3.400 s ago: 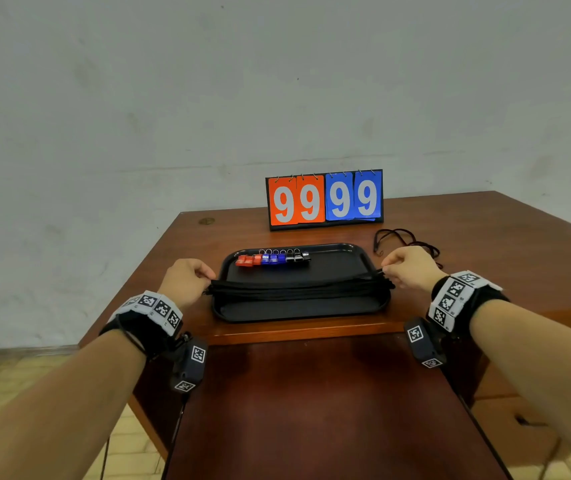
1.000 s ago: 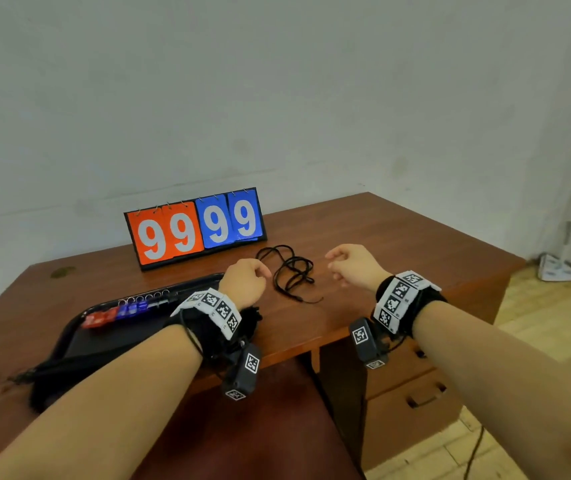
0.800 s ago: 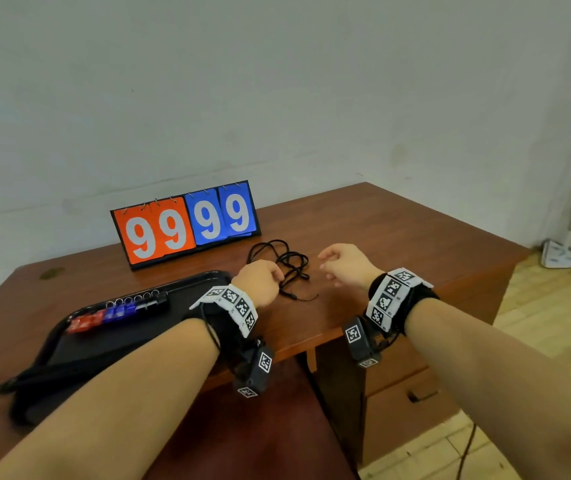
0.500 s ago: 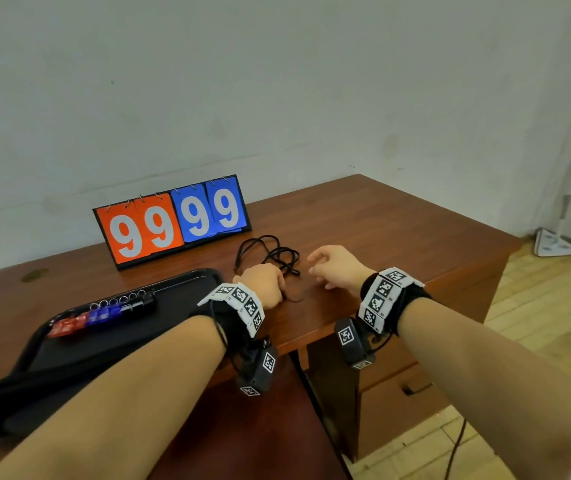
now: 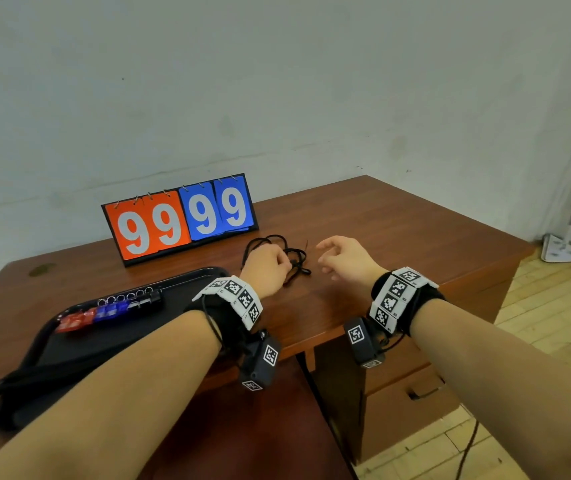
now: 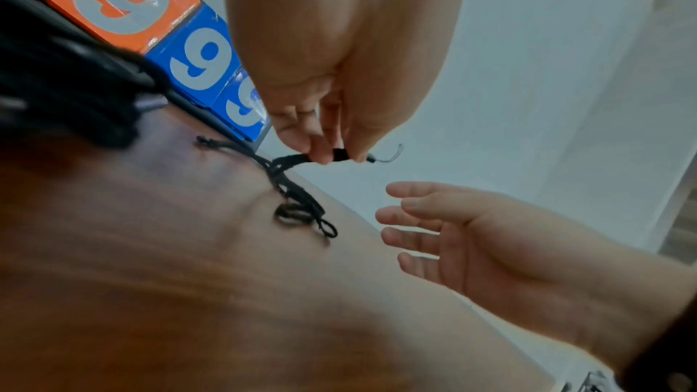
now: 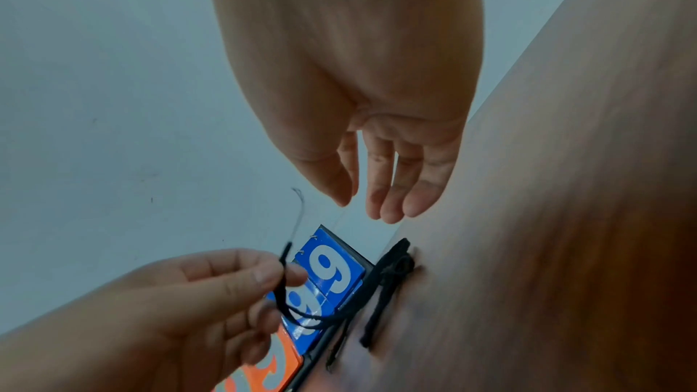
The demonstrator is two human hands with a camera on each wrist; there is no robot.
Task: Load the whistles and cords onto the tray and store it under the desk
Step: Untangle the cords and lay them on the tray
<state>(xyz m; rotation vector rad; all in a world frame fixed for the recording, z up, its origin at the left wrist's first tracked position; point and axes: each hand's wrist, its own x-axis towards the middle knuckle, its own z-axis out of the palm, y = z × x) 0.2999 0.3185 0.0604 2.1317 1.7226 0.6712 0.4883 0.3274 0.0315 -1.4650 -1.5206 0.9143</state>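
Observation:
A tangled black cord point(image 5: 294, 261) lies on the desk point(image 5: 398, 230) right of the tray. My left hand point(image 5: 270, 268) pinches one end of this cord point(image 6: 339, 155) between thumb and fingertip, lifting it a little off the wood; the pinch also shows in the right wrist view point(image 7: 283, 267). My right hand point(image 5: 343, 258) hovers just right of the cord, fingers relaxed and apart, holding nothing point(image 7: 377, 190). The black tray point(image 5: 180, 289) at left carries a row of red, blue and black whistles point(image 5: 111, 310) and a bundle of black cords point(image 5: 27, 379) along its near edge.
A flip scoreboard point(image 5: 180, 220) reading 9999 stands behind the tray and cord. A dark chair seat point(image 5: 242, 427) sits under the desk's front edge. Drawers point(image 5: 409, 393) fill the desk's right side. The right half of the desktop is bare wood.
Both hands left the cord bundle on the tray and moved right to the loose cord. My left hand closed in on it and now pinches its end; the right hand stays open beside it.

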